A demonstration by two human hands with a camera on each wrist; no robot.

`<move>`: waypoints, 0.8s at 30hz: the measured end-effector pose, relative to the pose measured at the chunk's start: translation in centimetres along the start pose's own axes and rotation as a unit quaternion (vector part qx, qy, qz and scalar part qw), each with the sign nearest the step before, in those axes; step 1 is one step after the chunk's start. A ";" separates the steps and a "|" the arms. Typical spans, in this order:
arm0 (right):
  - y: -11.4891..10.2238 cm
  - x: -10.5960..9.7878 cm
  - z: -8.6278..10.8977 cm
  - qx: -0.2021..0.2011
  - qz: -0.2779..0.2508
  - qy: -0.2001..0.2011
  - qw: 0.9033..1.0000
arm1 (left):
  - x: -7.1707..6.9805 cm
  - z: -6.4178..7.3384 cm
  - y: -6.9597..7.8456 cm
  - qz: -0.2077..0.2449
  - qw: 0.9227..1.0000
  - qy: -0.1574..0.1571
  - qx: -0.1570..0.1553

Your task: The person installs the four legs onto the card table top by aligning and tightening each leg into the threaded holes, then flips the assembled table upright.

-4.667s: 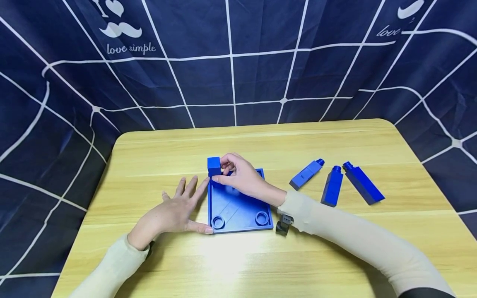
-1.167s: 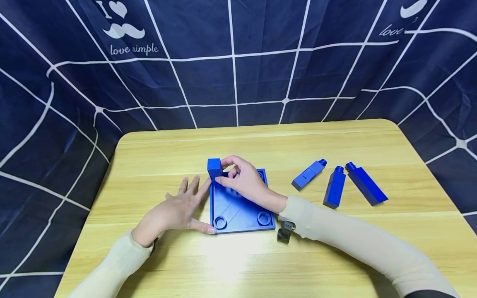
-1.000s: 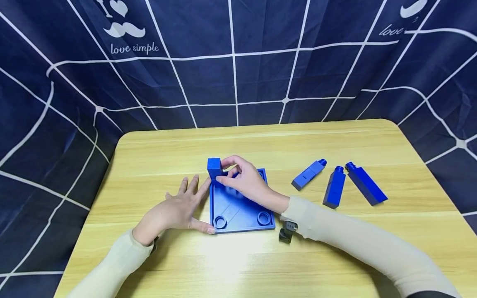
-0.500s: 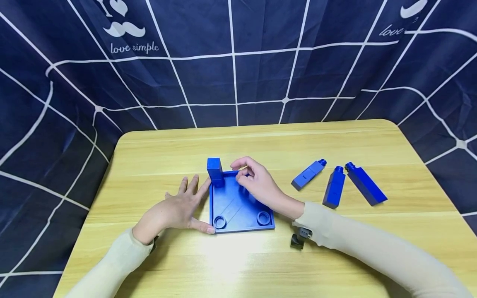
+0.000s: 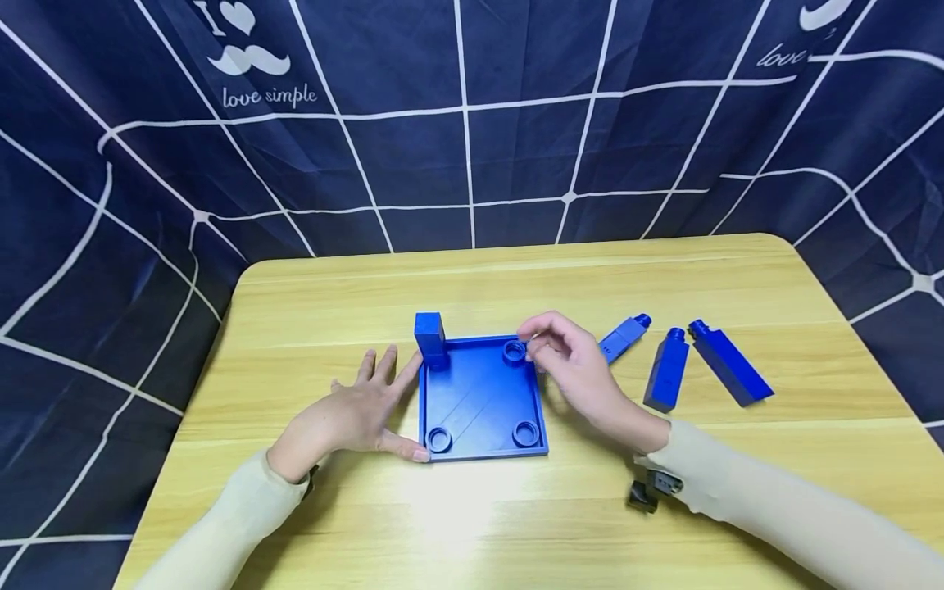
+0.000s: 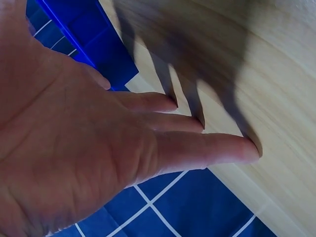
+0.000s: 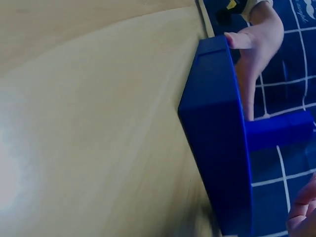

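Note:
A square blue plastic board (image 5: 479,401) with a raised rim lies on the table, with round threaded sockets at three corners. At its far left corner a blue square leg (image 5: 430,334) stands upright, also visible as a post (image 7: 279,131) in the right wrist view. My left hand (image 5: 350,422) lies spread along the board's left side, thumb and index fingertip at the rim. In the left wrist view its fingers reach down to the wood. My right hand (image 5: 575,365), loosely curled and holding nothing, is over the far right corner, beside a socket (image 5: 515,352).
Three loose blue legs with threaded ends lie to the right: one partly behind my right hand (image 5: 627,334), a middle one (image 5: 667,370) and the rightmost one (image 5: 730,365). A dark blue curtain with white lines surrounds the wooden table (image 5: 332,303).
My right hand has let go of the upright leg and moved right across the board to its far right corner. The leg stays standing; my left hand keeps its place.

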State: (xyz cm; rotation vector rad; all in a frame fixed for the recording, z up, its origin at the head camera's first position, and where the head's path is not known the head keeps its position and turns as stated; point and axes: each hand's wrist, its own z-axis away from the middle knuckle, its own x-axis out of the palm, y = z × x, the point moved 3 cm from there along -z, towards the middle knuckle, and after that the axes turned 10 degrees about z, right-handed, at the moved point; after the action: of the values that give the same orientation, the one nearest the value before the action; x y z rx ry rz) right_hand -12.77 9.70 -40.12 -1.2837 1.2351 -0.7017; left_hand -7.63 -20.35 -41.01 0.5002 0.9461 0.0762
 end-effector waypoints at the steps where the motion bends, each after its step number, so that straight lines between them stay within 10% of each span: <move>1: 0.0 -0.5 0.2 -0.006 0.003 0.009 1.000 | 0.0 0.0 0.0 0.000 1.000 -0.001 -0.001; 24: 0.5 -11.2 3.3 -0.012 -0.138 0.148 0.979 | 0.0 0.0 0.0 0.002 1.000 -0.007 -0.007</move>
State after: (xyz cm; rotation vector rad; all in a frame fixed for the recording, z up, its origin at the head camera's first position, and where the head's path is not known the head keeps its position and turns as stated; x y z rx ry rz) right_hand -12.75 21.17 -38.01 -1.4220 1.3165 -1.1151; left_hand -7.57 -20.32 -41.00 0.4904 0.9309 0.0834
